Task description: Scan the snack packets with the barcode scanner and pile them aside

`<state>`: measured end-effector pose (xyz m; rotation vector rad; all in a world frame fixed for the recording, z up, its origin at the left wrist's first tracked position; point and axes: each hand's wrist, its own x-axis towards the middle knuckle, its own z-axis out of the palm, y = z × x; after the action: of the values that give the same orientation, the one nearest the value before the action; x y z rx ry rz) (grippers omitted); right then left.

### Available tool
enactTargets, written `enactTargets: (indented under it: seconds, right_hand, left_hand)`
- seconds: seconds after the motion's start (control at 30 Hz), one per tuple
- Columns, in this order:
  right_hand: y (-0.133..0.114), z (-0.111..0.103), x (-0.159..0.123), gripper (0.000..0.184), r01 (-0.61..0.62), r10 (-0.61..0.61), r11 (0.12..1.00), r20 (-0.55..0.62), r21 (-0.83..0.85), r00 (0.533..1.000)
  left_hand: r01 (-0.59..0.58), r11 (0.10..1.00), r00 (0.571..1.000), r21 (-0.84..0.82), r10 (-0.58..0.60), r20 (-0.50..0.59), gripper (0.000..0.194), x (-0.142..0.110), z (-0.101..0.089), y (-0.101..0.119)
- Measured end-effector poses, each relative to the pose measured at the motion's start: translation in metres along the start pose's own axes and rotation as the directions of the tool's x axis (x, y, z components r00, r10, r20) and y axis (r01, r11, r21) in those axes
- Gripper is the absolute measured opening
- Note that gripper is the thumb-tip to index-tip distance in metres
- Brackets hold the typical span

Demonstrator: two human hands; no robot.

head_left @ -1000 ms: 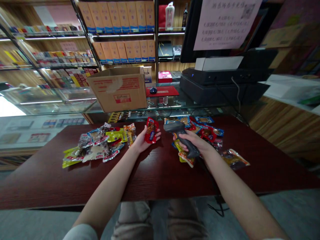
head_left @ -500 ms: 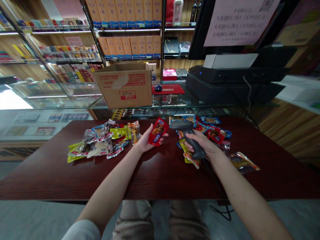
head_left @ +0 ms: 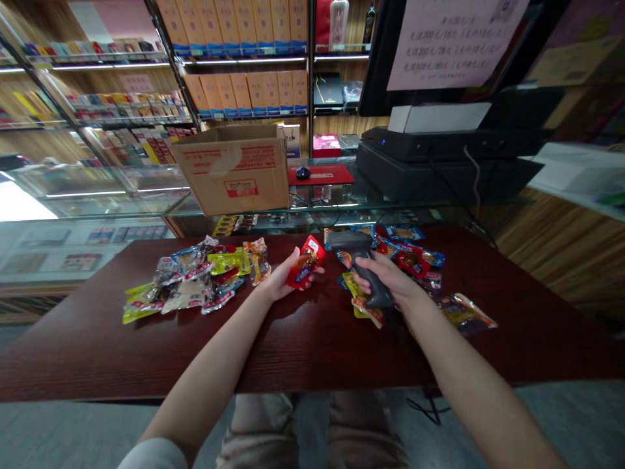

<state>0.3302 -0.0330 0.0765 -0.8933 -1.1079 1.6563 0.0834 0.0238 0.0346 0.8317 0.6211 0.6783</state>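
My left hand holds a red snack packet above the dark wooden table, palm up with the packet tilted toward the right. My right hand is wrapped round the grip of a dark grey barcode scanner, whose head points left at the packet. A pile of mixed snack packets lies left of my left hand. Another pile of red and blue packets lies under and behind my right hand.
A cardboard box stands on the glass counter behind the table. A black cash register with printer sits at the back right, with a paper notice above. Shelves of boxed goods fill the background.
The red packet has tilted in my left hand, its top turned toward the scanner. Both hands stay close together; the view shifted slightly.
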Motion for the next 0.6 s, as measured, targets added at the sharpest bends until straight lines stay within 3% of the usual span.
enactTargets:
  seconds: [0.1, 0.17, 0.23, 0.3, 0.33, 0.37, 0.43, 0.5, 0.6]
  right_hand:
    - [-0.004, -0.003, -0.001, 0.032, -0.004, 0.004, 1.000, 0.015, -0.017, 1.000]
    - [-0.007, -0.007, -0.002, 0.031, 0.011, -0.011, 0.999, -0.003, -0.036, 1.000]
    - [-0.012, -0.015, -0.003, 0.030, 0.050, -0.053, 0.997, -0.060, -0.051, 0.997]
    - [-0.018, -0.027, -0.003, 0.029, 0.079, -0.088, 0.995, -0.138, -0.064, 0.986]
    - [-0.020, -0.034, -0.003, 0.029, 0.083, -0.095, 0.994, -0.176, -0.073, 0.980]
    - [-0.023, -0.042, -0.003, 0.029, 0.080, -0.096, 0.993, -0.210, -0.084, 0.973]
    - [-0.026, -0.058, -0.003, 0.029, 0.082, -0.107, 0.992, -0.274, -0.100, 0.956]
    - [-0.027, -0.073, -0.002, 0.028, 0.111, -0.141, 0.988, -0.350, -0.106, 0.926]
    - [-0.025, -0.086, 0.000, 0.028, 0.153, -0.174, 0.985, -0.460, -0.083, 0.871]
  left_hand:
    - [-0.074, 0.988, 0.990, 0.133, 0.088, -0.107, 0.062, 0.001, 0.003, 0.003]
    - [-0.157, 0.903, 0.922, 0.401, 0.280, -0.269, 0.063, -0.001, 0.006, 0.008]
    - [-0.103, 0.634, 0.748, 0.767, 0.558, -0.360, 0.059, -0.007, 0.007, 0.016]
    - [0.162, 0.262, 0.576, 0.951, 0.758, -0.307, 0.056, -0.015, 0.005, 0.023]
    - [0.314, 0.114, 0.537, 0.943, 0.798, -0.275, 0.056, -0.018, 0.002, 0.026]
    - [0.442, 0.006, 0.526, 0.897, 0.808, -0.265, 0.057, -0.022, -0.001, 0.027]
    - [0.613, -0.105, 0.533, 0.783, 0.787, -0.312, 0.058, -0.026, -0.008, 0.028]
    - [0.698, -0.141, 0.524, 0.702, 0.768, -0.367, 0.058, -0.029, -0.017, 0.026]
    - [0.753, -0.142, 0.467, 0.643, 0.803, -0.369, 0.058, -0.030, -0.025, 0.022]
